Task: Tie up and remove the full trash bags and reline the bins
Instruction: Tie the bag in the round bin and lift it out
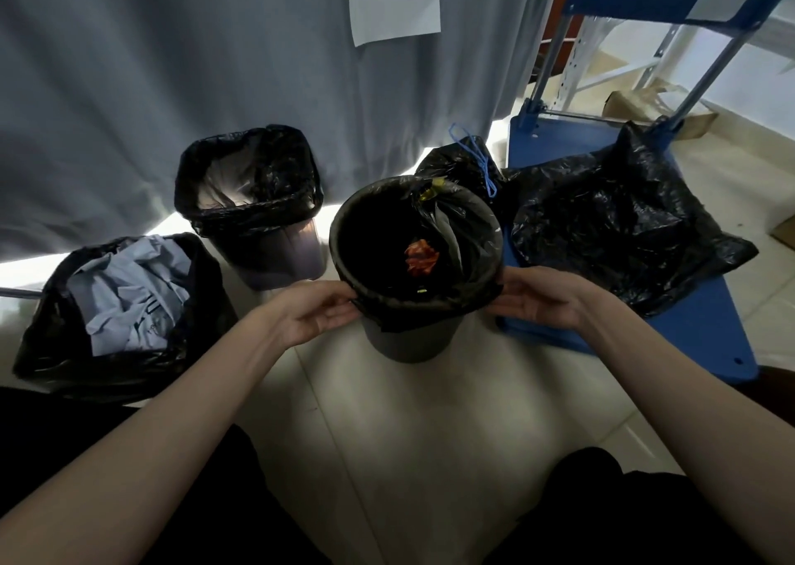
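Round grey bin (408, 340) with black liner (469, 237), mid floor: left hand (318, 312) and right hand (537, 302) touch liner rim, fingers relaxed, gripping nothing. Rear bin (262, 246) relined. Tied black bag (460, 164) behind. Paper-filled black bag (116, 306) left, untied.

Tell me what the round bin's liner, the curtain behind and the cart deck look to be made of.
Liner: thin glossy plastic film, crinkled with shiny highlights.
Curtain: matte grey woven cloth, probably; it hangs in soft vertical folds.
Cart deck: smooth blue surface, painted metal or moulded plastic; cannot tell which.
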A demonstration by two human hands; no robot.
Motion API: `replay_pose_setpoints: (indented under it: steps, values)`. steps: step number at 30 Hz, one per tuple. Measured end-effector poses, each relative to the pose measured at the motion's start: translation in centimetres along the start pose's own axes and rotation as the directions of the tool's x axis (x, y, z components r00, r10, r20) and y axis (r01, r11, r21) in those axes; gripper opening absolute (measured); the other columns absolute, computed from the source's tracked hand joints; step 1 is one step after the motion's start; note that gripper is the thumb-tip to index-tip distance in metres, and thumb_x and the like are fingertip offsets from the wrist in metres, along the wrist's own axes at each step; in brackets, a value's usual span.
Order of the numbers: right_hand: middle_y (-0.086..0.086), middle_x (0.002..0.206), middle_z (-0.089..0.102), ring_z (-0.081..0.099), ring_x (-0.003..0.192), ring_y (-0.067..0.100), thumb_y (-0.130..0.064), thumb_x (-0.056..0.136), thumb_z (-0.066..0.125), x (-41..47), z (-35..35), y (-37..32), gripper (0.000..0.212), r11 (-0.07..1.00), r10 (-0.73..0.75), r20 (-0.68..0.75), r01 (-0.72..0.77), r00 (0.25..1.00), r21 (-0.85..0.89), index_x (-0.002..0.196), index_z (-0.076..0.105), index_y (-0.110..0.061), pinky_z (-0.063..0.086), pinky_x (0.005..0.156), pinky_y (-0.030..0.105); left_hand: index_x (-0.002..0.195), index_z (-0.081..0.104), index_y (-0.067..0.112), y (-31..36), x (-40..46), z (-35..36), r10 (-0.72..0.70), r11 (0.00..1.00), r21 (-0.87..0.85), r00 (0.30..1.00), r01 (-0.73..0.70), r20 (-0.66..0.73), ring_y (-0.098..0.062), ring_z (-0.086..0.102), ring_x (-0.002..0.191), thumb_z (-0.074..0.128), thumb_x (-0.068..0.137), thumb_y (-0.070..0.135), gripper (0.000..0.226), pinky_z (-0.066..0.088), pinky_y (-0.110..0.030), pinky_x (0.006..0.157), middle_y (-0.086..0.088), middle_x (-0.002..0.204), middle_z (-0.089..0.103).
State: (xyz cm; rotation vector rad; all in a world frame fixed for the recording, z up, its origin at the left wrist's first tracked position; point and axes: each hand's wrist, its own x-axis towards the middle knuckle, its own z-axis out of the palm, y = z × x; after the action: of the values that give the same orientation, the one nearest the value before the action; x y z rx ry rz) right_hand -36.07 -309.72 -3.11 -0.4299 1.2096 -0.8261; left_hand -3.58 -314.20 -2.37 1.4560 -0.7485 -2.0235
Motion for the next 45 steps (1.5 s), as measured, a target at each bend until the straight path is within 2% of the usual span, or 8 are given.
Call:
replay_pose_setpoints:
  steps: [9,20,26,32,34,36,41,45]
  values:
    - [-0.001,0.041,0.047,0.068,0.050,0.014,0.000,0.093,0.056,0.0,1.6,-0.7,0.016,0.992,-0.048,-0.269,0.078,0.962,0.100,0.077,0.058,-0.002,0.056,0.047,0.024,0.078,0.053,0.009,0.5,0.4,0.8,0.053,0.993,-0.089,0.964,-0.079,-0.260,-0.010,0.062,0.046,0.049,0.086,-0.005,0.017,0.058,-0.021,0.052,-0.002,0.069,0.043]
    - [-0.002,0.063,0.044,0.044,0.046,0.008,-0.022,0.090,0.063,1.4,2.0,-1.6,0.012,0.992,-0.071,-0.369,0.106,0.927,0.076,0.082,0.057,-0.015,0.041,0.042,0.017,0.051,0.043,0.024,4.0,2.0,-0.4,0.045,0.993,0.119,0.950,-0.008,-0.308,-0.008,0.040,0.046,0.061,0.089,0.041,0.046,0.031,-0.017,0.043,0.009,0.042,0.040]
    - [-0.002,0.061,0.042,0.036,0.033,0.004,-0.019,0.097,0.057,2.2,2.0,-3.2,0.023,0.980,-0.030,-0.350,0.096,0.936,0.173,0.075,0.053,-0.014,0.031,0.032,0.013,0.070,0.052,0.017,4.6,3.9,-0.5,0.005,0.994,-0.102,0.979,-0.026,-0.203,-0.005,0.041,0.047,0.052,0.100,0.020,0.030,0.041,-0.018,0.056,0.007,0.048,0.044]
    - [0.000,0.051,0.038,0.034,0.029,0.004,-0.004,0.092,0.053,2.3,1.5,-3.2,0.024,0.972,-0.062,-0.440,0.153,0.896,0.176,0.071,0.046,-0.013,0.027,0.030,0.014,0.081,0.054,0.016,5.5,4.9,-1.1,0.088,0.996,-0.010,0.978,-0.091,-0.191,-0.007,0.054,0.047,0.048,0.099,0.010,0.021,0.049,-0.017,0.057,0.004,0.059,0.058]
    - [0.000,0.053,0.038,0.035,0.031,0.006,-0.001,0.087,0.052,2.5,1.5,-3.1,0.021,0.967,-0.119,-0.510,0.216,0.852,0.134,0.070,0.045,-0.012,0.029,0.033,0.016,0.079,0.053,0.017,6.0,5.2,-0.9,0.124,0.992,0.044,0.950,-0.116,-0.286,-0.010,0.044,0.050,0.058,0.090,0.008,0.015,0.045,-0.023,0.062,0.002,0.062,0.048]
    - [0.000,0.055,0.041,0.037,0.037,0.008,-0.001,0.082,0.052,2.5,1.8,-3.1,0.016,0.964,-0.162,-0.516,0.247,0.841,0.101,0.073,0.047,-0.013,0.035,0.040,0.020,0.067,0.051,0.015,6.8,5.3,-0.7,0.176,0.983,0.109,0.910,-0.145,-0.375,-0.010,0.039,0.037,0.064,0.078,0.004,0.020,0.040,-0.019,0.043,0.001,0.051,0.042]
    - [-0.001,0.068,0.052,0.051,0.056,0.013,-0.020,0.087,0.058,2.9,2.2,-3.6,0.009,0.975,-0.127,-0.382,0.186,0.915,0.121,0.080,0.053,-0.017,0.045,0.050,0.023,0.062,0.048,0.017,8.6,6.0,0.0,0.138,0.944,0.329,0.934,-0.024,-0.329,-0.012,0.042,0.034,0.058,0.087,0.026,0.029,0.036,-0.017,0.037,0.004,0.045,0.044]
    - [0.009,0.105,0.067,0.064,0.083,0.021,-0.022,0.095,0.061,4.1,2.6,-4.5,0.027,0.974,-0.106,-0.468,0.186,0.877,0.128,0.118,0.060,-0.010,0.054,0.073,0.034,0.068,0.052,0.015,9.7,7.5,0.3,0.168,0.899,0.437,0.937,-0.018,-0.307,-0.007,0.047,0.034,0.055,0.097,0.019,0.029,0.036,-0.014,0.034,0.005,0.044,0.052]
